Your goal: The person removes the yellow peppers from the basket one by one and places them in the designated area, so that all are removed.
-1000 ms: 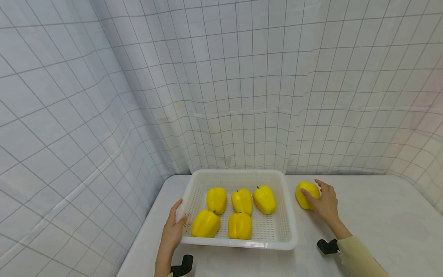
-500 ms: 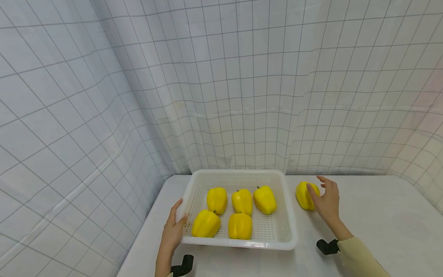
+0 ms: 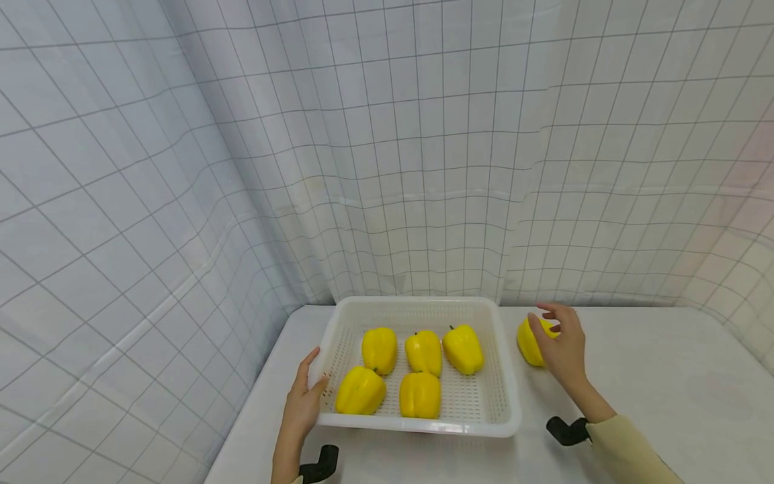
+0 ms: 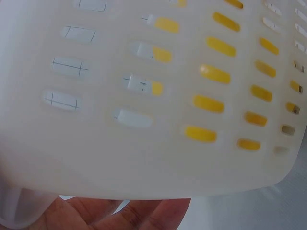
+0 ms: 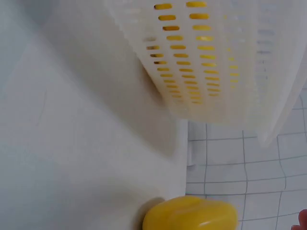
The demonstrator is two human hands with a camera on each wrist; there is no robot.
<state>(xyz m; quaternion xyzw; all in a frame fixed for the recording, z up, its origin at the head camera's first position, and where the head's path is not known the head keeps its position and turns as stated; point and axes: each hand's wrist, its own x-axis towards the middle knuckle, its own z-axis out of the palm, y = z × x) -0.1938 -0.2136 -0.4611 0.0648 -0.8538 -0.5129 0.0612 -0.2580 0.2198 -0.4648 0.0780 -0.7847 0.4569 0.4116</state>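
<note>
A white plastic basket [image 3: 417, 425] with slotted walls holds several yellow bell peppers [image 3: 379, 349]. My left hand [image 3: 301, 403] grips its left rim, the thumb on the rim side and the fingers along the outer wall. In the left wrist view, fingers [image 4: 144, 214] show below the basket's edge. One more yellow bell pepper [image 3: 529, 344] lies on the table to the right of the basket. Over this pepper is my right hand [image 3: 565, 346], its fingers loosely bent and partly hiding it. In the right wrist view, a fingertip [image 5: 302, 220] appears apart from the pepper [image 5: 192, 214].
The white table [image 3: 659, 376] extends to the right of the basket and in front of it. A white grid-patterned curtain [image 3: 417, 168] hangs behind the table and along the left side. A black mount [image 3: 567, 430] sits at each wrist.
My right hand has come off the lone bell pepper, rising and then shifting slightly left above it. That pepper stays in place. The left hand and the basket look unmoved.
</note>
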